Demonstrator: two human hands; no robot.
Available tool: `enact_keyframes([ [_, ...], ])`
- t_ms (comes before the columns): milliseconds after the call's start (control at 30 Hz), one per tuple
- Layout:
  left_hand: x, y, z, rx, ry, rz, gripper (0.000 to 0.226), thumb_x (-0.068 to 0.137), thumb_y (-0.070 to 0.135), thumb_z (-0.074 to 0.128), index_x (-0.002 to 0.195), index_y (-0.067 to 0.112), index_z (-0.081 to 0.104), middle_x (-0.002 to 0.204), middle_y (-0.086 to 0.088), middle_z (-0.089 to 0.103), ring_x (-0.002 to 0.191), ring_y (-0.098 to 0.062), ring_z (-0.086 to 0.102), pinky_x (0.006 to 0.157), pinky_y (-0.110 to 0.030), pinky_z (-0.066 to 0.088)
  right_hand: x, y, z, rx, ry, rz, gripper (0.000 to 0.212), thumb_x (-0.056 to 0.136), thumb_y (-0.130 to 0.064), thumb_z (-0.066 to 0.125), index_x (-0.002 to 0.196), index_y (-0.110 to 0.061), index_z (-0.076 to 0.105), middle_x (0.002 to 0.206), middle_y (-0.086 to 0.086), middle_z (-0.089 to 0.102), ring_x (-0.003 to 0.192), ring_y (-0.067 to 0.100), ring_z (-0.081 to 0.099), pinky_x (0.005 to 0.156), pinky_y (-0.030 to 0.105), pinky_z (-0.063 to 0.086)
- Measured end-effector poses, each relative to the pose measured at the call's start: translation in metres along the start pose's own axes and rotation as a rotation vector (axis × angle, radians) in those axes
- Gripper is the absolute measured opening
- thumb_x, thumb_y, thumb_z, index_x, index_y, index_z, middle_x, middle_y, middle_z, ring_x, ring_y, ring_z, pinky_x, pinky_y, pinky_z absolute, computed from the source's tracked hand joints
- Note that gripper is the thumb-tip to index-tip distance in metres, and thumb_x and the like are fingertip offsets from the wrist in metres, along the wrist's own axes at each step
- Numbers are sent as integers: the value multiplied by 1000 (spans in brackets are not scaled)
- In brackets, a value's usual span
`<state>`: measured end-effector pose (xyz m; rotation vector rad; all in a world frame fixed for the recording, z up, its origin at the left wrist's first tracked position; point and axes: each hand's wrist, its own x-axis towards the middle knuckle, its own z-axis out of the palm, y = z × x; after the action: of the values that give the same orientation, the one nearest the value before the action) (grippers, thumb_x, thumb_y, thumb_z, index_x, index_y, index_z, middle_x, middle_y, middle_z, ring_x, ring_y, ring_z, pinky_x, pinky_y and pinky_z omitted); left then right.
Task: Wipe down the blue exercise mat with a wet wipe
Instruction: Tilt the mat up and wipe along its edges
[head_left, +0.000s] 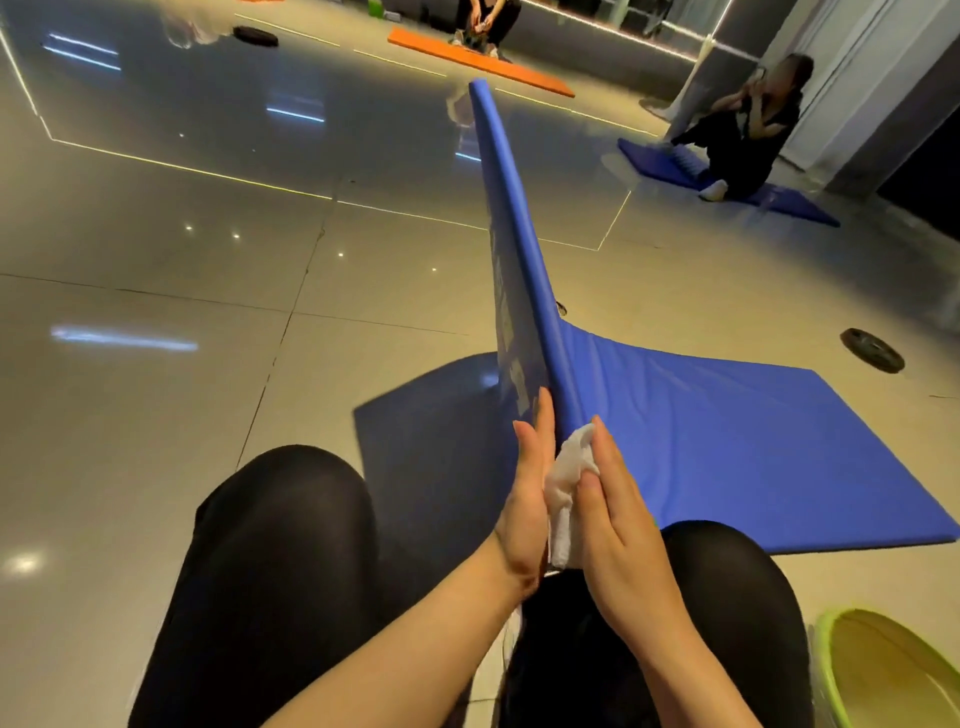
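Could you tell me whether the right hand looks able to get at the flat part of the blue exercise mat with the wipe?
Probably yes: the right hand presses the white wet wipe beside the blue exercise mat's flat part, with nothing between.

Both forearms extend forward from the lower frame edge, bare, converging at the centre. The left hand (527, 499) is held upright on edge, fingers straight and together, palm facing right. The right hand (618, 525) faces it, fingers extended and pointing forward, thumb laid along the inner side. Both knees are bent, one either side of the arms
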<state>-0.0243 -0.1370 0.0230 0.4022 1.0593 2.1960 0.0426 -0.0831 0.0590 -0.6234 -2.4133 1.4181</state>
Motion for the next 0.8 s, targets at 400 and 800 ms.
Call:
enact_keyframes([
  [400, 17, -13, 5, 59, -8, 0, 89, 64, 92, 42, 134, 37, 46, 139, 15, 55, 133, -3, 46, 112, -26, 34, 91, -8, -20, -152, 172, -143, 42, 96, -34, 58, 136, -32, 46, 132, -16, 48, 115, -2, 51, 89, 10, 45],
  [800, 28, -36, 26, 83, 49, 3, 76, 75, 90, 33, 144, 62, 16, 162, 11, 14, 149, -23, 17, 119, -55, 18, 4, 17, -56, -55, -76, 188, 60, 101, -14, 44, 143, -52, 25, 129, -30, 47, 110, -13, 51, 85, 3, 43],
])
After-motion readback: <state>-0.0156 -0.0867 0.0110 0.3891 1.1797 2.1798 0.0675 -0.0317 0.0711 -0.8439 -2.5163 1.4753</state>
